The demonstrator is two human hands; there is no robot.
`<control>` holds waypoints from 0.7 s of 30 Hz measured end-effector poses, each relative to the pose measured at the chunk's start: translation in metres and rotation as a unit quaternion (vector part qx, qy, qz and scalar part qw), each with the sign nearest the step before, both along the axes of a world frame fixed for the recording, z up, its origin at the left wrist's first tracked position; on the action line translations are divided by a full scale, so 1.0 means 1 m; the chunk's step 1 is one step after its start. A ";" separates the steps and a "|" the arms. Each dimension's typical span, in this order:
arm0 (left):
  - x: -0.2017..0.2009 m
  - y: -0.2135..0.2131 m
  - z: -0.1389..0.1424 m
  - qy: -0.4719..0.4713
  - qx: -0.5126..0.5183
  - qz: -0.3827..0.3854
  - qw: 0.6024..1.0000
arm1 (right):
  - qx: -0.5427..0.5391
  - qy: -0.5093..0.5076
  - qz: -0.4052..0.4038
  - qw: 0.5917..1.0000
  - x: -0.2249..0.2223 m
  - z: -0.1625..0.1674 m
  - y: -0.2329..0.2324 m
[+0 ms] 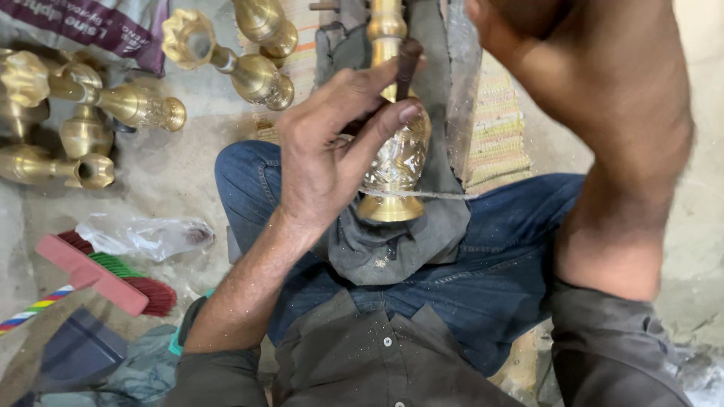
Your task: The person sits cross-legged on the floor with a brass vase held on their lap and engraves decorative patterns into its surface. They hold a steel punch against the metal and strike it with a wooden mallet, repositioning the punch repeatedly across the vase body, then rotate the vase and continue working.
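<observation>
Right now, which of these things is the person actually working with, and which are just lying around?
In use:
left hand
dark tool gripped in it
brass vase on the lap
grey cloth under the vase
right arm, raised; its hand is out of view

Lying about:
other brass vases
brush
plastic bag

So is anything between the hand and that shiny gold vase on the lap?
Only the dark tool. The left hand grips it against the brass vase, with fingers and thumb right by the vase. The right hand is raised at the top edge, mostly out of view.
</observation>
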State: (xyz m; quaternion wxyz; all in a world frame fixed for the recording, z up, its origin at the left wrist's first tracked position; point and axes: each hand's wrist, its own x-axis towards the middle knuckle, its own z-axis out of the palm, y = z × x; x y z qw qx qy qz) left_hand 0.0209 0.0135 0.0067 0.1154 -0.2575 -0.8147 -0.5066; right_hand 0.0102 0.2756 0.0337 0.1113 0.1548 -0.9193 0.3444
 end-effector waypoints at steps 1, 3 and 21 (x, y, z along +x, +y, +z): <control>0.001 0.000 0.001 0.001 -0.001 -0.001 1.000 | -0.005 -0.012 -0.008 1.000 0.000 0.002 -0.002; 0.003 -0.001 0.002 0.001 -0.001 -0.006 1.000 | -0.003 -0.018 -0.019 1.000 0.000 0.007 -0.002; -0.002 -0.012 -0.001 -0.106 0.110 -0.061 0.986 | 0.002 0.029 -0.040 0.999 0.005 0.002 0.001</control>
